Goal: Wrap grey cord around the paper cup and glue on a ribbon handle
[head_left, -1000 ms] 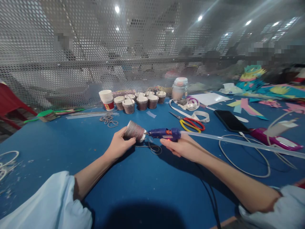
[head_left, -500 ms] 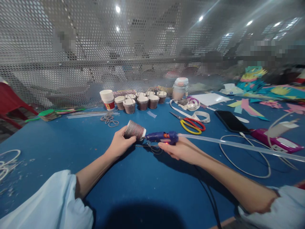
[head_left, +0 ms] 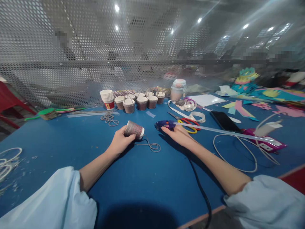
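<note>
My left hand [head_left: 121,141] grips a paper cup wrapped in grey-brown cord [head_left: 134,129], tilted on its side with the white rim facing right. A loose tail of cord [head_left: 154,147] runs from the cup and curls on the blue table. In my right hand [head_left: 178,133] is a blue hot glue gun [head_left: 165,124], its nozzle pointing left, apart from the cup. A long clear glue stick [head_left: 214,129] sticks out of its back, and a black cable [head_left: 199,183] hangs down from it. Just behind my right hand lie red-and-yellow scissors [head_left: 190,124].
Several cord-wrapped cups with handles [head_left: 142,103] stand at the back beside stacked paper cups [head_left: 107,99]. A jar [head_left: 178,89], a measuring tape [head_left: 199,117], a phone [head_left: 225,121] and a purple power strip [head_left: 269,143] occupy the right. A cord coil [head_left: 109,118] lies left of centre.
My right hand has drawn the glue gun away from the cup's rim, back and to the right, near the scissors. The left hand still holds the cup in nearly the same place.
</note>
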Action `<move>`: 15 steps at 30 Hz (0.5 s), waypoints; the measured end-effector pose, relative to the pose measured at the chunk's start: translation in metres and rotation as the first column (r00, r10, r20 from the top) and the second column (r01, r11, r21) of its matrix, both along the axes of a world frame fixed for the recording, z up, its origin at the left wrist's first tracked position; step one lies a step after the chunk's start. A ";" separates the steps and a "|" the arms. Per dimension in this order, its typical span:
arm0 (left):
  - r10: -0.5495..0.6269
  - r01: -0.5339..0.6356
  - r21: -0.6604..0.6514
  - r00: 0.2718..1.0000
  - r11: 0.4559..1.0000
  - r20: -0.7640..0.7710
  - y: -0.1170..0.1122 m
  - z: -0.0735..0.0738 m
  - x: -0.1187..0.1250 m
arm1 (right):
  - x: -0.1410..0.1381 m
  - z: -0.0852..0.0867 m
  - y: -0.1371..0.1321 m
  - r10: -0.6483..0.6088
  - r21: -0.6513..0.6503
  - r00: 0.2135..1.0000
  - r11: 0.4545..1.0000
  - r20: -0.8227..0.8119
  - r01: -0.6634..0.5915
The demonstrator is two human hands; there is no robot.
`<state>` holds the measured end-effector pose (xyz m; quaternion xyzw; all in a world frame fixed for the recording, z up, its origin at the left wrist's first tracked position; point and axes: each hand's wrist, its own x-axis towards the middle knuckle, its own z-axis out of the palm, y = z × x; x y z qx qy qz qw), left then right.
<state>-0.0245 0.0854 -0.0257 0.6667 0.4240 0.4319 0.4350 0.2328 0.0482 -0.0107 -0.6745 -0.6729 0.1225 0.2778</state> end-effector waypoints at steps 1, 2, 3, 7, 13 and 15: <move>0.005 -0.005 0.004 1.000 1.000 0.001 0.000 -0.001 -0.001 | 0.000 0.002 -0.002 -0.006 -0.023 1.000 1.000 0.006 0.007; 0.012 -0.012 0.007 1.000 1.000 0.002 0.000 -0.002 -0.002 | 0.001 0.004 -0.004 -0.011 -0.050 1.000 0.999 0.003 0.011; 0.019 -0.019 0.010 1.000 1.000 0.006 0.000 -0.003 -0.002 | 0.003 0.006 -0.007 -0.012 -0.071 1.000 0.997 -0.010 0.012; 0.062 -0.063 0.010 0.998 0.998 0.025 -0.003 -0.002 -0.004 | 0.013 0.009 -0.031 -0.080 -0.032 0.996 0.996 -0.038 0.079; 0.130 -0.131 0.019 0.990 0.991 0.062 -0.008 0.000 -0.004 | -0.018 0.024 -0.079 -0.102 0.100 0.995 0.990 -0.004 0.102; 0.128 -0.129 0.015 0.988 0.991 0.086 -0.010 -0.001 -0.005 | -0.042 0.030 -0.074 0.098 0.063 0.991 0.994 -0.087 -0.093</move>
